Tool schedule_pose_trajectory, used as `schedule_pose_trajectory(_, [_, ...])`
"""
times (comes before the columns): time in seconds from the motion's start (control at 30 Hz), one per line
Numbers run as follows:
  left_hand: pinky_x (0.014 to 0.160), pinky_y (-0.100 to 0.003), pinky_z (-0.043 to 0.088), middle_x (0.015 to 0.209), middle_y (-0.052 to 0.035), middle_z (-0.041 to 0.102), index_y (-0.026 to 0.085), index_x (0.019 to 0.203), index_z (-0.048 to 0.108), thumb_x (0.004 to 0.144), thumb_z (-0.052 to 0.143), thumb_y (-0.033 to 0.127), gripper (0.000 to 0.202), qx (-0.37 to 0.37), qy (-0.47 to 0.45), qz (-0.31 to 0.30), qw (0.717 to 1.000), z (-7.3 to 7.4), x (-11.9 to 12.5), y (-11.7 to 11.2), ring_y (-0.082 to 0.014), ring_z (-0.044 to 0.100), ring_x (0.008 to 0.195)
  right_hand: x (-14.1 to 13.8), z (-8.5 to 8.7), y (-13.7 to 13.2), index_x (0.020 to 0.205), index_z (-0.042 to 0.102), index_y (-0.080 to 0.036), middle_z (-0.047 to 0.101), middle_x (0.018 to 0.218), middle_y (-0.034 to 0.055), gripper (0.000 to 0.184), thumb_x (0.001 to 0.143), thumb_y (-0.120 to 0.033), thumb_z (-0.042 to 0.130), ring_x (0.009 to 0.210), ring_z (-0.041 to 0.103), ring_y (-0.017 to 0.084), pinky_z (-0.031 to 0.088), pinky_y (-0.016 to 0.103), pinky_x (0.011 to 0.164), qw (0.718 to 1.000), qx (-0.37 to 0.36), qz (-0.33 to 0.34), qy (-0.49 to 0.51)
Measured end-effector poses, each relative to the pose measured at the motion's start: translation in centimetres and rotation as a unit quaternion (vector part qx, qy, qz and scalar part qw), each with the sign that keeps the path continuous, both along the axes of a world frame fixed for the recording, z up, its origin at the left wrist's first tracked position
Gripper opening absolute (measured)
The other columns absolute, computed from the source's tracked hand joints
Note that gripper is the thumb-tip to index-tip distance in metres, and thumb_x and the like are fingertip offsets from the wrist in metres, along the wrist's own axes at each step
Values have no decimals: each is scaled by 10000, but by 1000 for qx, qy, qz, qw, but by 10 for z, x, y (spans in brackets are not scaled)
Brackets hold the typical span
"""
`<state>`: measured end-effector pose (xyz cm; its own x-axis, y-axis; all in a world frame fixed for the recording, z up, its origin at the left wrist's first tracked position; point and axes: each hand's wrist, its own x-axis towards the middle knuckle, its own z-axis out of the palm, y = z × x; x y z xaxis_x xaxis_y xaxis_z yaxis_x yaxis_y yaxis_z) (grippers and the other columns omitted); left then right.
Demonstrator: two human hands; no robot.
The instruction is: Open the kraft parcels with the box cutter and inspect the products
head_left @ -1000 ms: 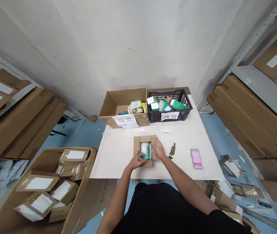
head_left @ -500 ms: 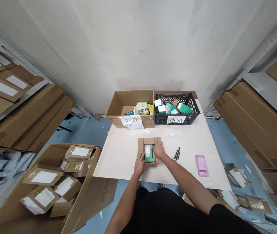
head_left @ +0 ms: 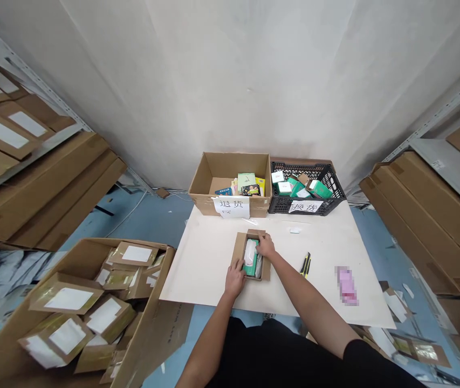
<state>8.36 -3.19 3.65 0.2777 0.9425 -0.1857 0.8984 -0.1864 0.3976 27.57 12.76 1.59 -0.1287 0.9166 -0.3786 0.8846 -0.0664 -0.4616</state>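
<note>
A small opened cardboard parcel (head_left: pixel 241 249) lies on the white table (head_left: pixel 201 264) in front of me. Inside it sit a green box (head_left: pixel 251 265) and white wrapping (head_left: pixel 249 250). My left hand (head_left: pixel 234 278) grips the near left corner of the parcel, fingers curled on its edge. My right hand (head_left: pixel 266 246) rests at the far right of the parcel's opening, fingers bent onto the top of the green box and the far flap.
A yellow-black utility knife (head_left: pixel 304 265) and a pink item (head_left: pixel 346 284) lie right of the parcel. At the table's back stand a labelled cardboard box (head_left: pixel 217 178) and a labelled black crate (head_left: pixel 327 180) with small boxes. A large carton of parcels (head_left: pixel 84 302) stands left. Shelves of cartons flank both sides.
My right hand has slid from the parcel's right flap toward its far end, onto the green box. My left hand has moved to the near left corner. The view has shifted.
</note>
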Motion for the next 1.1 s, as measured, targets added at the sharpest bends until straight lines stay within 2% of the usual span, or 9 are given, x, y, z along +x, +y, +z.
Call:
schedule_pose_trajectory(0.1, [1162,-535,425,1596,-59,526,220,928,792,881,615,132,203,-6,4,1,1000,3,-19,9,-341,365,1528,-20,9,-12,1668,310,-173,194,1743,207,939,801,-165,671,1623,113,388,176,581,1264,998,55,-17,-17])
schedule_pose_trajectory(0.17, [1166,-539,420,1585,-68,536,216,929,794,887,599,124,220,-3,4,9,1000,4,-34,16,-345,368,1524,-34,13,-27,1626,408,-184,210,1750,158,854,805,-105,633,1637,58,353,95,574,1290,992,124,14,-10])
schedule_pose_trajectory(0.27, [1169,-538,415,1566,-77,551,211,920,791,896,588,123,223,0,4,11,1000,5,-61,22,-352,364,1525,-60,14,-45,1379,691,-230,448,1654,98,566,851,-71,568,1624,177,304,8,563,1310,982,150,117,14])
schedule_pose_trajectory(0.37, [1166,-521,422,1549,-70,563,215,928,786,900,584,123,224,3,1,17,1000,4,-87,19,-346,366,1522,-90,10,-50,1161,795,-233,581,1549,96,372,873,-104,599,1606,244,312,-25,574,1314,977,134,163,10])
schedule_pose_trajectory(0.47, [1171,-531,415,1548,-84,561,214,963,787,919,575,142,228,12,-3,40,999,3,-109,14,-354,363,1519,-121,1,-52,1218,773,-182,526,1593,136,382,847,-150,689,1600,264,325,68,555,1318,974,111,196,-1])
schedule_pose_trajectory(0.6, [1167,-544,411,1548,-104,560,217,982,800,920,575,136,247,17,-18,59,998,2,-129,13,-352,375,1503,-154,-13,-62,1497,590,-205,343,1694,183,788,755,-246,852,1598,249,385,162,567,1290,971,61,231,-26])
schedule_pose_trajectory(0.73, [1154,-522,430,1576,-85,536,233,966,818,878,655,163,198,-5,-46,27,999,-2,-143,21,-334,377,1495,-172,-18,-67,1623,416,-244,187,1742,194,1082,676,-342,930,1606,179,436,92,607,1284,973,65,214,-55])
schedule_pose_trajectory(0.87, [1224,-493,373,1598,-62,515,236,915,827,826,704,164,169,-32,-72,0,997,-7,-152,29,-313,372,1512,-174,-13,-65,1621,423,-218,192,1739,215,1061,683,-291,913,1599,196,445,99,609,1283,976,76,195,-54])
schedule_pose_trajectory(1.1, [1231,-455,395,1635,-2,470,276,959,828,836,654,110,270,-34,-130,31,990,-10,-162,33,-285,364,1536,-148,6,-70,1557,516,-231,246,1744,129,757,823,-133,673,1584,297,328,367,500,1229,981,131,138,36])
